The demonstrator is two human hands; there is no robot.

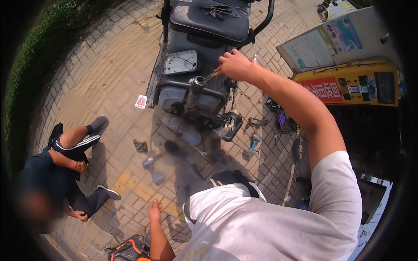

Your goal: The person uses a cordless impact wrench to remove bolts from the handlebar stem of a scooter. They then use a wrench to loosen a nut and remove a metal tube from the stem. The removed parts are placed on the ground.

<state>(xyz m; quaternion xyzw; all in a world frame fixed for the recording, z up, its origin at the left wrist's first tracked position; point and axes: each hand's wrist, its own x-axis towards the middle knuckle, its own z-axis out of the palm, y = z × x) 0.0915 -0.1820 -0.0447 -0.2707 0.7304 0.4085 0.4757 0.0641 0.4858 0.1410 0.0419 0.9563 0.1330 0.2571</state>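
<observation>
Head view: pinching a slim metal tool (210, 77) in the right hand (235, 65), just beside the rim of a round, hollow metal tube (197, 88) on the dark, smooth-panelled vehicle (170, 95). Holding the left hand (155, 209) low, loosely curled, half spread. Also noting padded black seat (200, 25) under dull hand tools (217, 9), pale round-cornered plate (179, 63), gritty rectangular pavers (124, 150).
</observation>
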